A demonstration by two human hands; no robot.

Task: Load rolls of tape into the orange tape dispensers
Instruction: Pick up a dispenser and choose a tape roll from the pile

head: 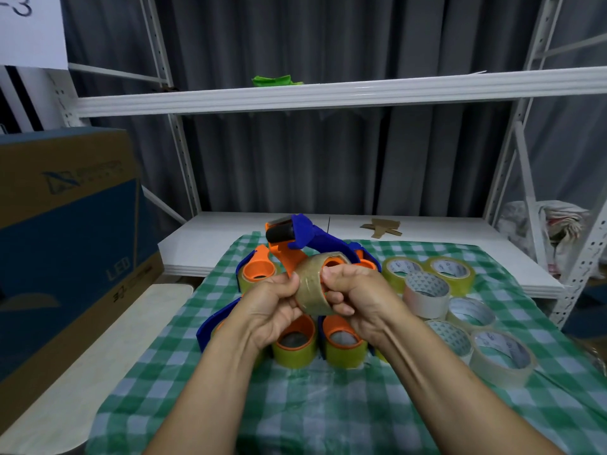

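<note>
I hold an orange and blue tape dispenser (297, 239) up over the cloth, its black roller pointing away from me. A brownish roll of tape (313, 284) sits on its orange hub. My left hand (274, 303) grips the roll's left side, thumb on the tape face. My right hand (353, 295) pinches the roll's right rim with fingers at the hub. Below lie more dispensers, among them two with yellow rolls (295, 344) on their orange hubs.
Several loose tape rolls (427, 292) lie on the right of the green checked cloth (328, 415). A large cardboard box (65, 231) stands at left, a white metal shelf frame (328, 93) ahead, and a wooden board (98, 353) beside the cloth.
</note>
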